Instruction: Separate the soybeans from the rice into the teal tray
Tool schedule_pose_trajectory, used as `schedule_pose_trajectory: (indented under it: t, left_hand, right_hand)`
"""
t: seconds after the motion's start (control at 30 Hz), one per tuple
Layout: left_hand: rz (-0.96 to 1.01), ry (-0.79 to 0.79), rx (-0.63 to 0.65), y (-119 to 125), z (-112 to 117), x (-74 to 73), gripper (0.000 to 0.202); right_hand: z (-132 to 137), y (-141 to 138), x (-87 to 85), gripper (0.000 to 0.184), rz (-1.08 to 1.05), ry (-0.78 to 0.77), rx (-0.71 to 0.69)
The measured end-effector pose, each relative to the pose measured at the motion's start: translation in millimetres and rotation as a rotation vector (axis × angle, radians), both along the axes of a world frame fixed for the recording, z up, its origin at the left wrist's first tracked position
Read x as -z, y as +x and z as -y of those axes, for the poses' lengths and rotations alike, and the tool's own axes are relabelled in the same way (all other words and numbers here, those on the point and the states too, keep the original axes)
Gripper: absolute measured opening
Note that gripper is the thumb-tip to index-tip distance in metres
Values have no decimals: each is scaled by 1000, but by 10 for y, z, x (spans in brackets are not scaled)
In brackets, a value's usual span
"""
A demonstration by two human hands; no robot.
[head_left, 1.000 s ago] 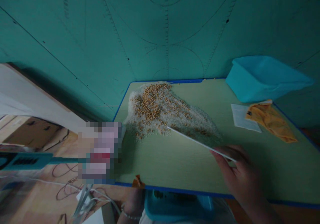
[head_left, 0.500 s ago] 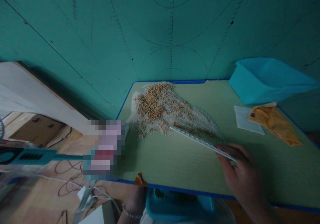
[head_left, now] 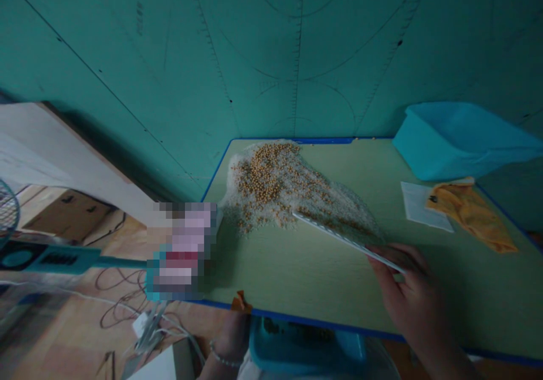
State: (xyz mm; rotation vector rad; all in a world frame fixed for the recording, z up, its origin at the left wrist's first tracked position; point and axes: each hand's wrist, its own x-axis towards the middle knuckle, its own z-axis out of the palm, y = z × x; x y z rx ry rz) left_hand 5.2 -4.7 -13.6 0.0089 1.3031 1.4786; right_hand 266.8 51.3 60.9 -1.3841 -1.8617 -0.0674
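Observation:
My right hand grips the near end of a thin white board with a row of holes or notches, seen almost edge-on. The board's far end slants up and left, at the near side of a spread heap of rice-like white grains and yellowish soybeans. Whether it touches the grains is hard to tell. Below the table's front edge is my left hand, with a bead bracelet at the wrist and its fingers hidden. It is beside a blue tub with dark contents.
A larger blue bin stands at the table's back right. Near it lie a white sheet and an orange cloth. Brown tape sticks up on the front edge. Left are a blurred-out object, a racket and cables.
The whole view has shifted slightly to the right. My right hand and the white board keep nearly the same place against the heap.

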Motion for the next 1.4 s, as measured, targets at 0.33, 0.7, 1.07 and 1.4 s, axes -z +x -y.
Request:
schedule_pose_trajectory:
  t: [0.33, 0.7, 1.07, 1.4]
  left_hand:
    - [110, -109, 34, 34, -46, -128, 44]
    - [-13, -90, 61, -80, 22, 163, 33]
    - [-172, -154, -107, -119, 22, 198, 38]
    - [-75, -127, -102, 88, -75, -122, 39]
  right_hand:
    - [-10, 16, 16, 9, -44, 41, -22]
    - [54, 70, 52, 15, -509, -165, 196]
    - [65, 141, 144, 35, -988, -407, 325]
    - [73, 94, -4, 13, -500, -165, 206]
